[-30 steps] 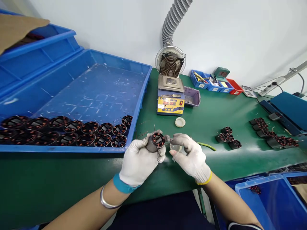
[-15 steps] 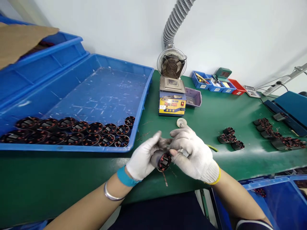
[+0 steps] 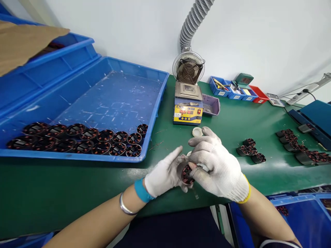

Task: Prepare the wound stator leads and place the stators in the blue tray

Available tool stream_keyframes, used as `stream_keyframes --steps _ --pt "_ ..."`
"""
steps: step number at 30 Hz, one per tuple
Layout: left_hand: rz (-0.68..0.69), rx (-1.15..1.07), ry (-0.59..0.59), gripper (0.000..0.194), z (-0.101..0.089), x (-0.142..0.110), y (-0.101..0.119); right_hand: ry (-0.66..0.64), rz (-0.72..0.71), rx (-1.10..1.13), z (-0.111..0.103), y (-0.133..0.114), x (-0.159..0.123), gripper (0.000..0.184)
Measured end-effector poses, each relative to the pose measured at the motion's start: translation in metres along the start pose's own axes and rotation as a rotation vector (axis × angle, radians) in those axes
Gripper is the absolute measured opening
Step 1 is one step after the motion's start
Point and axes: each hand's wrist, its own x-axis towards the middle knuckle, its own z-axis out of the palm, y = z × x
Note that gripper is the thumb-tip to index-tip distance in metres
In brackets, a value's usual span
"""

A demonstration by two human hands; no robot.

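Observation:
My left hand (image 3: 161, 175), in a white glove with a blue band at the wrist, wraps round a motor stator (image 3: 186, 174). The stator is a dark cylinder with copper windings at its open end, tilted toward me. At that end's rim, the thumb and fingers of my right hand (image 3: 219, 167) are pinched together; what lies between them is too small to make out. A thin, blurred strand hangs below the stator. Just beyond my right fingers sits a small white round dish (image 3: 197, 132), and another pale round thing is partly hidden behind them.
A large blue tray (image 3: 155, 117) on the left holds rows of stators. A yellow solder pot (image 3: 187, 115) stands under a fume duct (image 3: 193, 24), beside a purple bin (image 3: 212, 105). More stators (image 3: 250, 150) are grouped on the right of the green table (image 3: 232, 127). Blue crates sit lower right.
Both hands and the stator have shifted slightly right in view. The stator's open end has turned, and my right index finger has lifted a little.

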Motion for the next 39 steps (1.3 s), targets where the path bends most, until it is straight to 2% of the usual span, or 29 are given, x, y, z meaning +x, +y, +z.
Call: stream_keyframes --steps 2,3,5,7,9,12,17,21,22,23,24,26,27,28,30,32,35,37,39 --pt "-0.025 0.107 -0.034 0.034 0.002 -0.002 -0.006 0.002 0.015 0.025 -0.001 0.003 -0.003 0.010" --pt "0.034 0.166 -0.015 0.033 0.005 -0.003 -0.008 0.020 0.030 0.047 0.000 0.004 -0.006 0.011" --pt "0.233 0.263 0.105 0.037 0.014 -0.005 -0.010 0.097 0.100 0.130 0.002 0.005 -0.014 0.012" --pt "0.435 0.308 0.260 0.044 0.022 -0.006 -0.013 0.222 0.238 0.274 0.010 0.004 -0.025 0.011" --pt "0.564 0.363 0.367 0.044 0.028 -0.005 -0.018 0.377 0.396 0.433 0.022 0.002 -0.037 0.012" --pt "0.701 0.545 0.379 0.040 0.026 -0.005 -0.030 0.550 0.535 0.589 0.039 -0.001 -0.051 0.015" --pt "1.009 0.959 0.379 0.053 0.010 -0.011 -0.041 0.534 0.514 0.516 0.044 -0.001 -0.058 0.015" --pt "1.122 1.039 0.486 0.058 0.007 -0.014 -0.038 0.808 0.537 0.541 0.036 0.008 -0.066 0.013" --pt "1.132 1.010 0.530 0.057 0.007 -0.013 -0.036 0.855 0.566 0.564 0.035 0.010 -0.069 0.013" --pt "1.136 0.970 0.574 0.056 0.006 -0.012 -0.035 0.850 0.607 0.588 0.036 0.011 -0.071 0.014" --pt "1.135 0.934 0.612 0.055 0.005 -0.011 -0.034 0.780 0.668 0.623 0.039 0.010 -0.072 0.013" --pt "1.129 0.910 0.650 0.055 0.000 -0.010 -0.034 0.554 0.789 0.759 0.051 0.004 -0.071 0.010" --pt "1.114 0.939 0.643 0.055 -0.004 -0.011 -0.035 0.446 0.824 0.852 0.058 -0.001 -0.068 0.020" --pt "1.089 0.998 0.616 0.055 -0.008 -0.011 -0.036 0.364 0.845 0.936 0.066 -0.007 -0.065 0.033" --pt "1.018 1.145 0.523 0.052 -0.013 -0.014 -0.038 0.313 0.858 1.024 0.079 -0.016 -0.058 0.052" --pt "0.966 1.218 0.403 0.050 -0.015 -0.018 -0.037 0.326 0.864 1.010 0.085 -0.019 -0.056 0.052" --pt "0.872 1.070 0.257 0.065 -0.008 -0.018 -0.029 0.328 0.865 1.000 0.081 -0.015 -0.066 0.054" --pt "0.725 0.898 0.147 0.075 -0.001 -0.015 -0.022 0.257 0.870 1.029 0.073 -0.012 -0.075 0.059" --pt "0.554 0.789 0.074 0.057 0.006 -0.011 -0.016 0.168 0.880 1.033 0.066 -0.012 -0.082 0.058"
